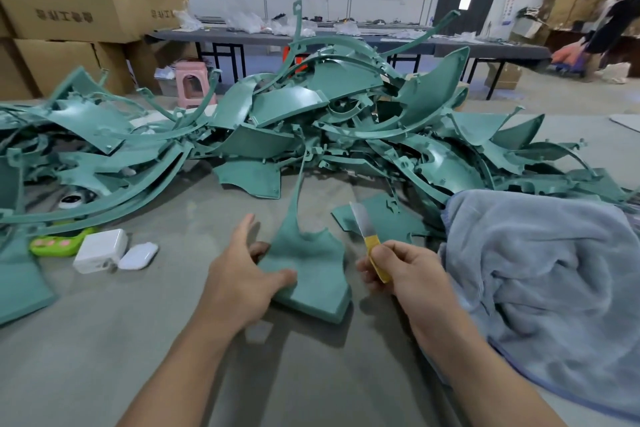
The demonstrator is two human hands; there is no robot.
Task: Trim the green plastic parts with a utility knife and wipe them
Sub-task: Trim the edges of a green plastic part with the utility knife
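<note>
The left hand (242,274) pinches the left edge of the green part (311,274), thumb on top. The part's long thin end points away from both hands. Just right of the part, the right hand (405,270) grips the knife (369,239), blade up

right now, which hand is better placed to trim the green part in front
Right: the right hand grips the utility knife, blade extended beside the green plastic part, while the left hand holds that part.
</note>
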